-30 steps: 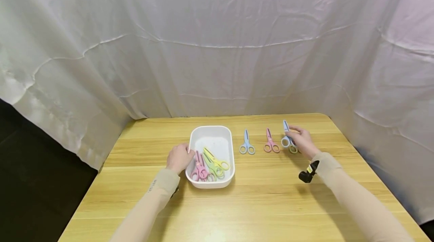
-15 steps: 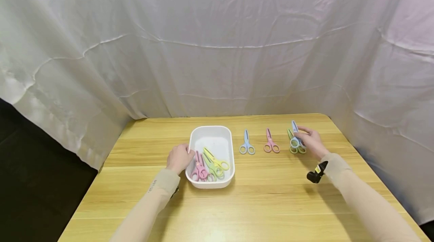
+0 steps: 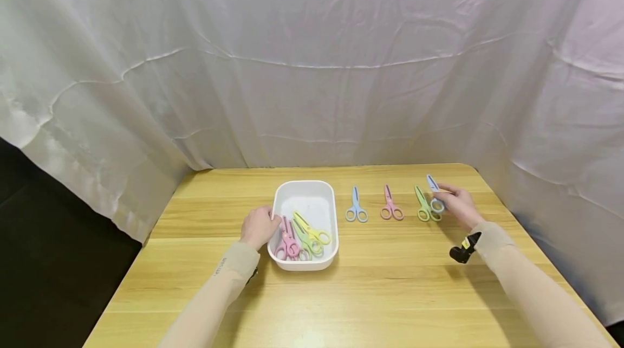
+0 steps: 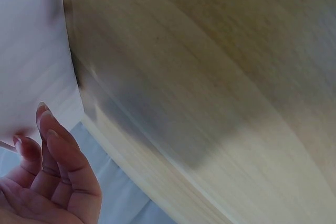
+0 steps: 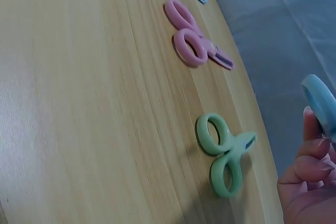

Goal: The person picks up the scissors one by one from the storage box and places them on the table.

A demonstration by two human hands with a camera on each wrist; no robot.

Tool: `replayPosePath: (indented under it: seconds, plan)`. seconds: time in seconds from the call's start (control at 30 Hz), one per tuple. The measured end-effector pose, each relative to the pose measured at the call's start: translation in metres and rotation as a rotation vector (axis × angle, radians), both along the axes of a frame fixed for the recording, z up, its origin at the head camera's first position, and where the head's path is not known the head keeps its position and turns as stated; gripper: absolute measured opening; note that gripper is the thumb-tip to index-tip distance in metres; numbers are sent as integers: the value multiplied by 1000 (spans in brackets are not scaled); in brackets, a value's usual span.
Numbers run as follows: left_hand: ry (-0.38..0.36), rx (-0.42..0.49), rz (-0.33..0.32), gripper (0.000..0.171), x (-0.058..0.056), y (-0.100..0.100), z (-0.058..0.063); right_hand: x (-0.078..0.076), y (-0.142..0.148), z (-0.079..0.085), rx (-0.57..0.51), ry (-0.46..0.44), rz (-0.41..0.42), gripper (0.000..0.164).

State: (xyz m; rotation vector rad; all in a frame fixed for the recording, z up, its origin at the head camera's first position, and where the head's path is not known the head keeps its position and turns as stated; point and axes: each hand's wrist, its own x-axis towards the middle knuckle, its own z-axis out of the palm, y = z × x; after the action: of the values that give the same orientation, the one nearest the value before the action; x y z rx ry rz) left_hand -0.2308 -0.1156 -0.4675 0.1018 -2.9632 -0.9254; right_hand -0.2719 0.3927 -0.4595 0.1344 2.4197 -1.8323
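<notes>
My right hand (image 3: 458, 204) holds a pair of light-blue scissors (image 3: 432, 182) by the handles, blades pointing away, just right of the green scissors (image 3: 421, 200). In the right wrist view one blue handle ring (image 5: 315, 97) shows above the fingertips, the rest cut off by the frame. My left hand (image 3: 258, 227) grips the left wall of a white plastic bin (image 3: 304, 266); in the left wrist view its fingers (image 4: 71, 161) lie against that wall. Pink scissors (image 3: 287, 233), green scissors (image 3: 301, 235) and yellow scissors (image 3: 304, 224) lie heaped in the bin's near half.
Between the bin and the green scissors, blue scissors (image 3: 355, 203) and pink scissors (image 3: 388, 199) lie in a row on the wooden table (image 3: 370, 283), blades toward the back. A grey-white curtain (image 3: 312, 93) hangs behind the table and along its sides.
My right hand has moved right with the blue scissors, from over the green scissors to beside them, uncovering them. The left hand and the bin have stayed put.
</notes>
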Motion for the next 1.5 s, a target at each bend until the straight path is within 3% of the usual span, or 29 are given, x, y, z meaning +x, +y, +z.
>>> replayPosePath:
  seconds: [0.43, 0.77, 1.07, 1.5]
  plan:
    - [-7, -7, -2, 38, 0, -1, 0, -2, 16, -9, -33, 21, -47, 67]
    - [10, 3, -4, 36, 0, -2, -1, -1, 27, -15, 58, 25, -62, 65]
    - [9, 5, 0, 38, 0, -2, -1, 0, 35, -18, 51, 41, -82, 65]
    - [9, -3, 3, 36, 0, -2, -2, 0, 47, -27, 133, 17, -126, 62]
